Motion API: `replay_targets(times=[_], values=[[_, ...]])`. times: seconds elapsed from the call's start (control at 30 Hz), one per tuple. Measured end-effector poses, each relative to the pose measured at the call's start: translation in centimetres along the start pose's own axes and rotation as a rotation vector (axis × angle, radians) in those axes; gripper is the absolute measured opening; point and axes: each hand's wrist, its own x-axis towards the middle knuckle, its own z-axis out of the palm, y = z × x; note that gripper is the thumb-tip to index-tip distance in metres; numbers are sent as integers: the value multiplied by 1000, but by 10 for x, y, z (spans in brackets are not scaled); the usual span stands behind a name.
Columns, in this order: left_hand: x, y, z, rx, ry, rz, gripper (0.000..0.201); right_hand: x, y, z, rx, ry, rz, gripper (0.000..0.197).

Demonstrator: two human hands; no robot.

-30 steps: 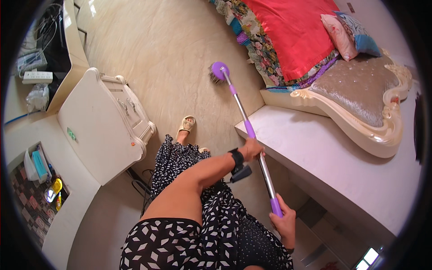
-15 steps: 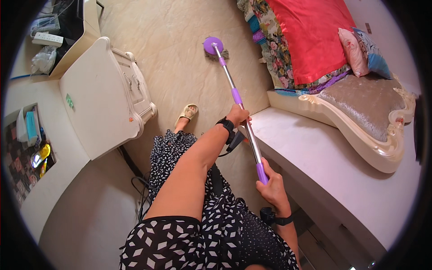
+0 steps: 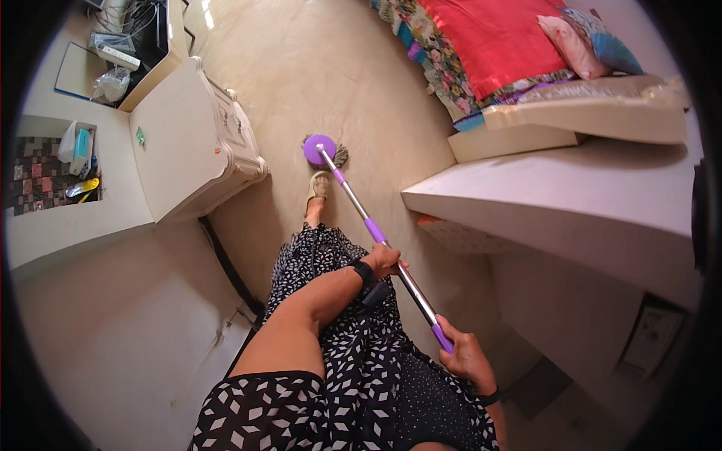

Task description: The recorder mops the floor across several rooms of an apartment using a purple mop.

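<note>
Your left hand [image 3: 383,260] is wrapped around the middle of a purple-and-silver mop [image 3: 375,231], and your right hand [image 3: 468,358] curls around the purple grip [image 3: 442,338] at its near end. The mop slants away from you, its round purple head [image 3: 320,149] on the beige floor [image 3: 301,83] just beyond your slippered foot [image 3: 317,188]. A cream cabinet [image 3: 177,146] stands left; a red bedcover [image 3: 492,45] lies right.

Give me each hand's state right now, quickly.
Left hand: closed, holding the mop pole.
Right hand: closed, holding the pole's purple end grip.
</note>
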Motion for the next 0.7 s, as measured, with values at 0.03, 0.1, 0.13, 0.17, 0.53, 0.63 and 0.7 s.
replay_targets(times=[0.03, 0.1, 0.13, 0.17, 0.53, 0.63, 0.7], values=[[-13, -13, 17, 20, -4, -5, 36, -12, 11, -2, 41, 15, 27, 55], [-44, -35, 46, 118, 186, 17, 32, -40, 36, 7, 75, 80, 45, 54], [-43, -40, 48, 130, 184, 18, 32, -52, 45, 12, 98, 127, 59, 54], [-38, -46, 49, 116, 161, 17, 32, -60, 50, 14, 104, 136, 60, 54], [-2, -15, 88, 376, -38, 514, 44, -34, 56, 41, 93, 369, 32, 56], [40, 17, 71, 513, 123, 927, 43, 32, 42, 45, 87, 362, -76, 58], [38, 43, 68, 601, 324, 705, 46, 71, 32, 53, 145, 345, -15, 59]])
